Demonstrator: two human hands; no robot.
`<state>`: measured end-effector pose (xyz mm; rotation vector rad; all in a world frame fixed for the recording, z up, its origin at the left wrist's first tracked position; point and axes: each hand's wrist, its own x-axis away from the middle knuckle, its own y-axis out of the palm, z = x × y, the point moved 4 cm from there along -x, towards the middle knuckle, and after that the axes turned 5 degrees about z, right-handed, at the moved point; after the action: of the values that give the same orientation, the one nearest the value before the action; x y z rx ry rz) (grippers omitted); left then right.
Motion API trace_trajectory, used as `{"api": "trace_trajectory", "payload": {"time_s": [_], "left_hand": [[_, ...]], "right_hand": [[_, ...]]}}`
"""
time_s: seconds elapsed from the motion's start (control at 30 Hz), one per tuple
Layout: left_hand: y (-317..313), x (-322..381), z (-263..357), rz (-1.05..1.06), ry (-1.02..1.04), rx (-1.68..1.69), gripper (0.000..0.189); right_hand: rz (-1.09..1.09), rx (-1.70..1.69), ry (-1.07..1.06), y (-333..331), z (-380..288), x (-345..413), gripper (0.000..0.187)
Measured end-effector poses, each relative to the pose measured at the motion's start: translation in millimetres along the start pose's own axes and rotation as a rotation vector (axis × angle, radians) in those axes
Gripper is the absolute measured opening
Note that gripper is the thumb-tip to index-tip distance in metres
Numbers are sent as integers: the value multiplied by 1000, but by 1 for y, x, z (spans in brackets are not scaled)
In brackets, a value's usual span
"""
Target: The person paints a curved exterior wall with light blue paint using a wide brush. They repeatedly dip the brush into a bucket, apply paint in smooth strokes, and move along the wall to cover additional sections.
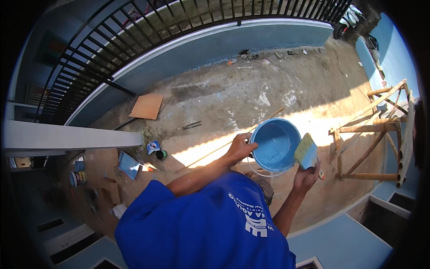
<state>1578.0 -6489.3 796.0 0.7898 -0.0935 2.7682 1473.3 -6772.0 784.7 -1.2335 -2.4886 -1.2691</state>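
My left hand point(240, 147) grips the left rim of a round plastic paint bucket point(276, 144), its thumb over the edge. Blue paint coats the inner wall and bottom, and a thin wire handle hangs below the bucket. At the bucket's right side, my right hand point(306, 176) holds a wide paintbrush point(306, 152) with its pale bristles pointing up. Blue paint shows on the brush's face. The brush is close beside the rim; whether they touch I cannot tell.
A bamboo scaffold point(369, 128) stands at the right. A long thin pole point(215, 148) runs behind the bucket. Beyond lies a low wall point(215, 55) with a black metal railing point(134, 33). On the left floor are a blue paint tray point(128, 165), an open can point(161, 154) and a flat board point(146, 106).
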Motion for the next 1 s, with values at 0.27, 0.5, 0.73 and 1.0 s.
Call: {"api": "trace_trajectory", "payload": {"time_s": [0.27, 0.5, 0.73, 1.0], "left_hand": [[81, -89, 12, 74, 22, 112, 40], [164, -155, 33, 250, 13, 209, 31], [243, -216, 40, 301, -8, 171, 16], [323, -265, 91, 264, -62, 309, 12]], "right_hand": [[-86, 102, -50, 41, -75, -83, 50], [-122, 309, -31, 38, -122, -197, 27], [-228, 454, -16, 41, -201, -289, 32], [-147, 351, 95, 38, -219, -366, 45]]}}
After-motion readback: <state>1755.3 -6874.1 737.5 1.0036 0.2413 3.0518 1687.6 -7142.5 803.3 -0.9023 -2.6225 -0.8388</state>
